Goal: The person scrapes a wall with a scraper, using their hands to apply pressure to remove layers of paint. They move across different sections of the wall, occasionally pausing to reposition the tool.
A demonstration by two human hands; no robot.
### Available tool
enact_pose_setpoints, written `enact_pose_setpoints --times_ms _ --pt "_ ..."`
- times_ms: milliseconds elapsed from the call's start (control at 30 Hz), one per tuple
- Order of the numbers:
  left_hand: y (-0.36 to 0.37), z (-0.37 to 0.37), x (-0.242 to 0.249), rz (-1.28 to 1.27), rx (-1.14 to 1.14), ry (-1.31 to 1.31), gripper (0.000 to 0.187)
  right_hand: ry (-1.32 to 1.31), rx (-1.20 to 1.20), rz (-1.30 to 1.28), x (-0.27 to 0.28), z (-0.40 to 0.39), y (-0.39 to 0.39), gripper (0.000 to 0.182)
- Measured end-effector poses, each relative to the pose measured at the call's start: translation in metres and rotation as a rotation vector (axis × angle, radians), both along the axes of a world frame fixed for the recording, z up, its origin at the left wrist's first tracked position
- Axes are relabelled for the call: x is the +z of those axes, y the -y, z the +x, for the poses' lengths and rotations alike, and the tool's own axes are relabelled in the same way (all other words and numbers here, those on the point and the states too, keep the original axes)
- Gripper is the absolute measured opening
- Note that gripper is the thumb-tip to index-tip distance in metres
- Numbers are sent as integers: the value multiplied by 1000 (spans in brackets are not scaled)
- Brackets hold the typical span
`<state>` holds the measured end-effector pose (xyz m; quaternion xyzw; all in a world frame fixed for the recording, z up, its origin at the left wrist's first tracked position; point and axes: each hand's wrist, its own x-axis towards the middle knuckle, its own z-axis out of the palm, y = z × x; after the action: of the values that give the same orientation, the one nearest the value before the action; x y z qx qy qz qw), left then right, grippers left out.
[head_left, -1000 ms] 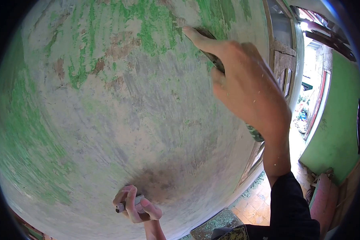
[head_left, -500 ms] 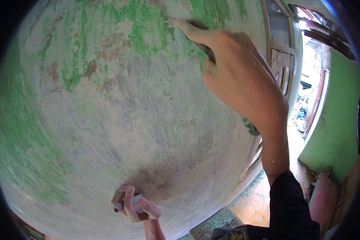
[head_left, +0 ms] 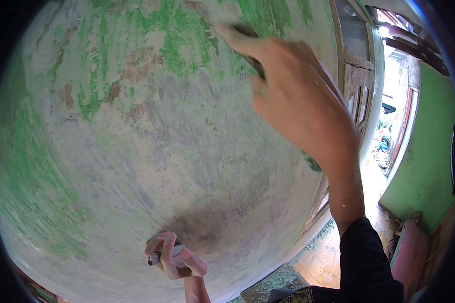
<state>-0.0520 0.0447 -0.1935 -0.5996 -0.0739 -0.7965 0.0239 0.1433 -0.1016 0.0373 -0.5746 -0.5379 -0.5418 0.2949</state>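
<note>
In front of me a wall carries worn green paint over patchy grey and brown plaster. My right hand grips a scraper with a dark, narrow blade, slightly blurred, against the upper wall. Its index finger lies stretched along the blade, and a mottled green handle end shows below the palm. Low down, my left hand has its fingers curled round a short greyish bar with a dark end. What kind of thing this bar is, I cannot make out. A dark smudge on the wall lies just above that hand.
To the right stand a wooden door frame and a bright doorway. Beyond it is a green wall. Green flakes litter a board and the tiled floor below. A pink padded item leans at lower right.
My right hand and the scraper have shifted slightly left along the wall. My left hand sits slightly farther right in view, still holding the greyish bar.
</note>
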Motion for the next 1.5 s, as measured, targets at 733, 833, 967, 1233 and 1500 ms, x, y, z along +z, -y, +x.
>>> enact_pose_setpoints --times_ms 733,833,967,1233,1500 --pt "-2 -3 -4 8 40 -29 33 -127 -20 -166 -8 -15 10 51" --pt "-2 -3 -2 17 66 -32 33 -75 2 -114 -22 -2 7 49" --pt "-2 -2 -4 3 21 -25 33 17 -65 -82 -9 -9 8 47" --pt "1 1 -3 -5 25 -48 37 19 13 -93 -16 1 5 63" --pt "5 6 -2 -29 8 -39 38 -99 35 -141 -8 -9 6 49"
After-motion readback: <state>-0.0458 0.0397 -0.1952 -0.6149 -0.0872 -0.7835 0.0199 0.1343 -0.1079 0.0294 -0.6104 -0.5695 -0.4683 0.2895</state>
